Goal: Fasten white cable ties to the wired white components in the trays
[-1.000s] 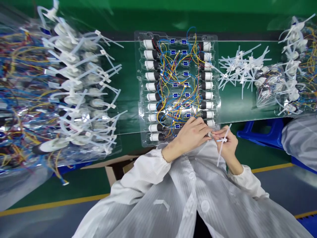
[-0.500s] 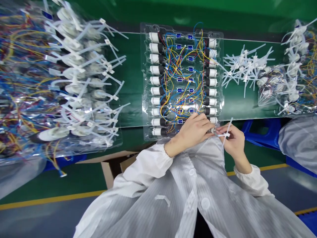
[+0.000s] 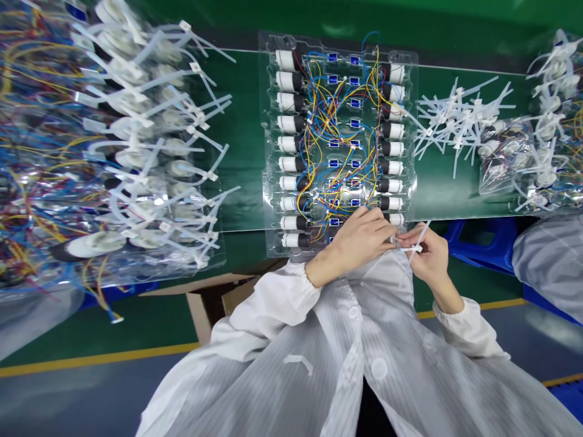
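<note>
At the lower right corner of a clear plastic tray point(image 3: 272, 182), my left hand point(image 3: 357, 240) is closed, its fingertips pinching a small pale part that they mostly hide. Close beside it, my right hand point(image 3: 428, 250) pinches a white cable tie point(image 3: 418, 248), whose loose strip sticks up past the fingers. The fingertips of both hands nearly meet. Two columns of white-and-black cylinders point(image 3: 288, 122) lie in the tray, with blue, yellow and red wires point(image 3: 325, 115) and small blue pieces point(image 3: 354, 124) between them. My left hand covers the tray's lower right part.
A pile of loose white cable ties point(image 3: 460, 118) lies right of the tray, beside a clear bag of parts point(image 3: 503, 161). Stacked trays with tied cylinders point(image 3: 136, 127) fill the left. Blue stools point(image 3: 478, 246) and an open cardboard box point(image 3: 198, 315) stand below the green table point(image 3: 246, 145).
Both hands stay at the tray's lower right corner, and the cable tie has tilted slightly in my right fingers. The view has shifted a little, so the tray and tie pile appear slightly higher and farther right.
</note>
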Demonstrator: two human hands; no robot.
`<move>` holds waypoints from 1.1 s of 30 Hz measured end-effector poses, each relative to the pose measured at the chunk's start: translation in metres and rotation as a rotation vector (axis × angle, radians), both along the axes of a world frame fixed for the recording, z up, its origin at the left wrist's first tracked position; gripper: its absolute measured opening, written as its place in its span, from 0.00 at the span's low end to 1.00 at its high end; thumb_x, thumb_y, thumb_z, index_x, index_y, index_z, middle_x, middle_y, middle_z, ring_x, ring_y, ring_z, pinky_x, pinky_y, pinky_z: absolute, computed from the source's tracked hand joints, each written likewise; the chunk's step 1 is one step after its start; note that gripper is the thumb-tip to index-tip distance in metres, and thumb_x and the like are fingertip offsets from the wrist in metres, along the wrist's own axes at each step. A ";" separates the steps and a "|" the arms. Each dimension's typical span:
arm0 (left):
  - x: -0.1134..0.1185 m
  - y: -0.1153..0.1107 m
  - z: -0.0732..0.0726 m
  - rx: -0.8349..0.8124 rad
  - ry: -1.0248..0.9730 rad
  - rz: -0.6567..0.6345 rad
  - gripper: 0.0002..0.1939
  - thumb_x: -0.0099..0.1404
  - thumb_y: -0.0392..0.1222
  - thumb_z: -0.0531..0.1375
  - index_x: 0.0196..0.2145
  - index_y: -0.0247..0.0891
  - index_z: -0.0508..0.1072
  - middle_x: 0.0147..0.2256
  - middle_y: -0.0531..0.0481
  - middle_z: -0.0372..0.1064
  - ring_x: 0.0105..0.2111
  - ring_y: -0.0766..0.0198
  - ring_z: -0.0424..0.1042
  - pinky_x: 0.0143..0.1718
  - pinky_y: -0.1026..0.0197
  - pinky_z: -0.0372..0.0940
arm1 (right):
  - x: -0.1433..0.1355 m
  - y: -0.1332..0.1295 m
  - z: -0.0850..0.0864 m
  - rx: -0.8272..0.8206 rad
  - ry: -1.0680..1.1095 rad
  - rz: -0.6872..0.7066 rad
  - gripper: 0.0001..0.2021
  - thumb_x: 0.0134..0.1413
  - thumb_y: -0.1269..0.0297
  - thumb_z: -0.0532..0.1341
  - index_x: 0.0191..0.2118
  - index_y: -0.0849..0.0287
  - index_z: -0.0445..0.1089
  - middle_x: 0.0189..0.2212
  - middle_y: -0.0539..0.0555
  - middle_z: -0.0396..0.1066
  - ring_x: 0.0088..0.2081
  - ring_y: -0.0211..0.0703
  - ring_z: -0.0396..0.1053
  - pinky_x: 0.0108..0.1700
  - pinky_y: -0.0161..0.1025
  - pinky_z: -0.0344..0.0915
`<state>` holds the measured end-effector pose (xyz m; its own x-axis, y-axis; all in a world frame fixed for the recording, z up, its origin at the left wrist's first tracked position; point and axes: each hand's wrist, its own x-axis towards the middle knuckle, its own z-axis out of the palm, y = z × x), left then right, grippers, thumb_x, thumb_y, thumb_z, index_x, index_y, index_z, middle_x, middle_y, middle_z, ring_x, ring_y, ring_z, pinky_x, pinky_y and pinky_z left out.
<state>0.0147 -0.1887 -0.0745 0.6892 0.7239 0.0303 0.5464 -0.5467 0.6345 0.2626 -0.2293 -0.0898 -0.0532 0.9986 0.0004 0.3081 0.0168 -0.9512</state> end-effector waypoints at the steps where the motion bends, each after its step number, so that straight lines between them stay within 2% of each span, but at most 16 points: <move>1: 0.000 0.000 0.000 -0.002 0.003 -0.001 0.17 0.88 0.52 0.70 0.58 0.34 0.88 0.54 0.40 0.90 0.54 0.48 0.73 0.56 0.47 0.60 | 0.000 0.000 0.000 0.004 -0.003 0.006 0.08 0.57 0.57 0.85 0.32 0.41 0.87 0.36 0.55 0.89 0.38 0.60 0.85 0.49 0.62 0.86; 7: -0.001 -0.001 -0.006 0.021 -0.017 0.004 0.17 0.88 0.51 0.70 0.61 0.35 0.88 0.55 0.41 0.91 0.56 0.48 0.74 0.57 0.46 0.63 | -0.002 0.002 -0.006 0.072 -0.011 0.042 0.08 0.62 0.58 0.82 0.33 0.43 0.87 0.37 0.55 0.91 0.39 0.59 0.87 0.50 0.59 0.86; 11: 0.000 -0.004 -0.013 0.051 -0.082 0.040 0.18 0.88 0.55 0.72 0.61 0.38 0.88 0.54 0.44 0.92 0.55 0.49 0.76 0.57 0.47 0.64 | 0.006 0.007 -0.007 0.111 -0.063 0.075 0.11 0.65 0.53 0.81 0.32 0.44 0.84 0.35 0.54 0.91 0.37 0.60 0.89 0.49 0.61 0.88; 13: -0.002 -0.006 -0.012 0.067 -0.131 0.074 0.20 0.87 0.58 0.73 0.63 0.41 0.88 0.55 0.44 0.91 0.55 0.50 0.79 0.59 0.47 0.65 | 0.015 0.009 -0.003 0.114 -0.083 0.119 0.09 0.66 0.53 0.79 0.34 0.44 0.85 0.36 0.54 0.91 0.39 0.61 0.90 0.48 0.60 0.89; 15: -0.005 -0.008 -0.005 0.090 -0.174 0.118 0.21 0.88 0.61 0.71 0.63 0.42 0.87 0.57 0.43 0.90 0.56 0.50 0.80 0.61 0.46 0.66 | 0.029 0.011 0.004 0.094 -0.092 0.193 0.02 0.67 0.56 0.78 0.40 0.43 0.89 0.43 0.55 0.93 0.45 0.61 0.92 0.46 0.56 0.89; 17: -0.009 -0.007 0.005 0.117 -0.169 0.157 0.18 0.93 0.57 0.64 0.62 0.42 0.87 0.57 0.43 0.89 0.57 0.50 0.81 0.62 0.45 0.66 | 0.046 0.015 0.010 0.067 -0.093 0.245 0.08 0.68 0.59 0.77 0.50 0.42 0.91 0.54 0.58 0.93 0.48 0.58 0.91 0.43 0.51 0.87; 18: -0.010 -0.006 0.011 0.127 -0.135 0.155 0.17 0.94 0.53 0.61 0.62 0.42 0.86 0.57 0.43 0.89 0.58 0.50 0.80 0.62 0.45 0.65 | 0.056 0.019 0.012 0.060 -0.092 0.231 0.11 0.68 0.60 0.76 0.53 0.42 0.91 0.57 0.59 0.92 0.46 0.55 0.90 0.42 0.49 0.86; 19: -0.011 -0.004 0.017 0.134 -0.086 0.132 0.17 0.95 0.51 0.59 0.62 0.41 0.86 0.58 0.42 0.88 0.60 0.49 0.80 0.62 0.45 0.64 | 0.065 0.025 0.013 0.054 -0.092 0.187 0.13 0.68 0.60 0.76 0.55 0.44 0.90 0.57 0.60 0.91 0.43 0.52 0.88 0.40 0.47 0.84; 21: -0.009 -0.001 0.025 0.143 0.041 0.035 0.19 0.92 0.54 0.65 0.67 0.39 0.83 0.65 0.38 0.85 0.65 0.44 0.77 0.65 0.43 0.63 | 0.081 0.045 0.013 0.027 -0.130 0.028 0.12 0.68 0.59 0.75 0.54 0.50 0.88 0.51 0.59 0.91 0.36 0.46 0.83 0.39 0.44 0.80; 23: -0.004 0.002 0.027 0.157 0.150 -0.057 0.31 0.84 0.58 0.74 0.73 0.37 0.79 0.73 0.33 0.80 0.70 0.38 0.73 0.68 0.40 0.63 | 0.092 0.073 0.010 -0.036 -0.252 -0.141 0.10 0.68 0.60 0.74 0.52 0.53 0.84 0.43 0.56 0.89 0.34 0.44 0.80 0.41 0.42 0.78; 25: 0.001 0.002 0.022 0.176 0.206 -0.069 0.37 0.80 0.57 0.78 0.76 0.37 0.77 0.75 0.31 0.76 0.72 0.35 0.71 0.68 0.39 0.62 | 0.096 0.106 0.006 -0.085 -0.391 -0.250 0.07 0.69 0.62 0.73 0.49 0.55 0.82 0.37 0.53 0.85 0.34 0.43 0.77 0.45 0.42 0.77; 29: 0.007 0.001 0.008 0.214 0.213 0.008 0.36 0.81 0.59 0.75 0.78 0.45 0.76 0.74 0.33 0.77 0.69 0.34 0.74 0.65 0.38 0.63 | 0.091 0.160 0.003 -0.068 -0.531 -0.314 0.08 0.69 0.64 0.76 0.43 0.54 0.77 0.30 0.48 0.77 0.36 0.44 0.72 0.55 0.46 0.74; 33: 0.008 0.006 0.001 0.239 0.212 0.058 0.35 0.79 0.60 0.76 0.75 0.45 0.78 0.73 0.32 0.77 0.69 0.34 0.74 0.65 0.37 0.64 | 0.082 0.188 0.003 -0.086 -0.675 -0.312 0.11 0.71 0.60 0.76 0.41 0.52 0.74 0.30 0.48 0.74 0.37 0.48 0.73 0.59 0.50 0.75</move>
<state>0.0231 -0.1829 -0.0732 0.6562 0.7519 0.0639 0.6872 -0.6305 0.3609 0.3447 -0.0415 -0.0866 0.2710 0.9625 -0.0105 0.8039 -0.2323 -0.5476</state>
